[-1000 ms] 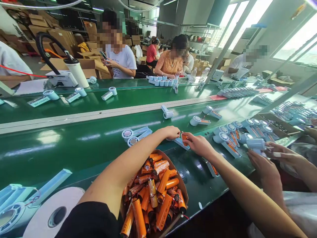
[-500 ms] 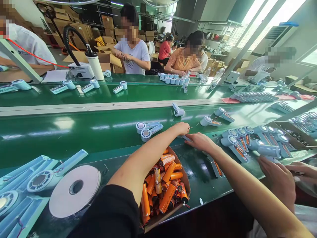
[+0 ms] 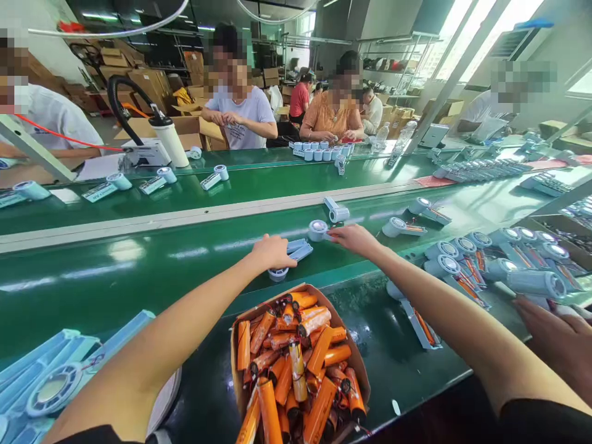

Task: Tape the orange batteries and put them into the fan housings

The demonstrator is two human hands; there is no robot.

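My right hand [image 3: 355, 239] pinches the handle end of a light-blue handheld fan [image 3: 318, 230], whose round head points left on the green belt. My left hand [image 3: 272, 251] is over two more light-blue fan casings lying together. Its fingers close around them, partly hidden. The round head of one casing [image 3: 278, 274] shows below the hand, and an open handle [image 3: 300, 250] sticks out to the right. Nearer me stands a cardboard box [image 3: 365, 370] full of orange wired battery cells [image 3: 298, 370].
Fans with orange cells [image 3: 462, 265] crowd the right side, beside a co-worker's hand [image 3: 555, 333]. Open fan casings [image 3: 55, 388] lie at left, next to a partly covered white roll [image 3: 166, 394]. A pale rail [image 3: 203, 213] divides the belts; several people sit or stand beyond.
My hands have separated. The left went left onto the two fan casings; the right now holds a fan on the belt by its handle. The view has shifted, showing more of the battery box.
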